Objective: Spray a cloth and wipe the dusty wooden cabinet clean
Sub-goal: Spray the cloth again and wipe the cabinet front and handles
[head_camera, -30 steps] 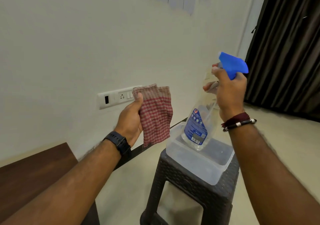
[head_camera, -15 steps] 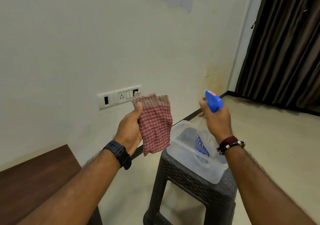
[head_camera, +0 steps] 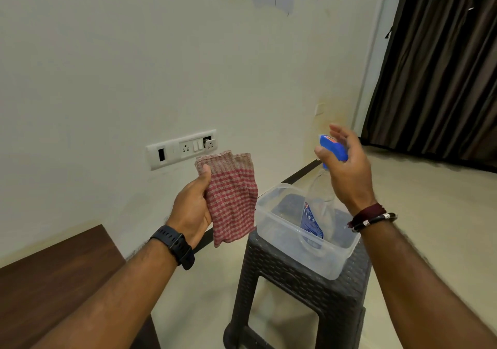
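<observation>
Gripping the folded red-checked cloth in my left hand; right hand loose-fingered behind the blue-capped clear spray bottle, which stands in the clear plastic tub; dark wooden cabinet at lower left.

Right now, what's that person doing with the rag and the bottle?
The person's left hand grips a folded red-and-white checked cloth. The right hand is open beside the blue trigger top of a clear plastic spray bottle, which stands in a clear plastic tub on a dark woven-look plastic stool. The brown wooden cabinet waits unwiped.
</observation>
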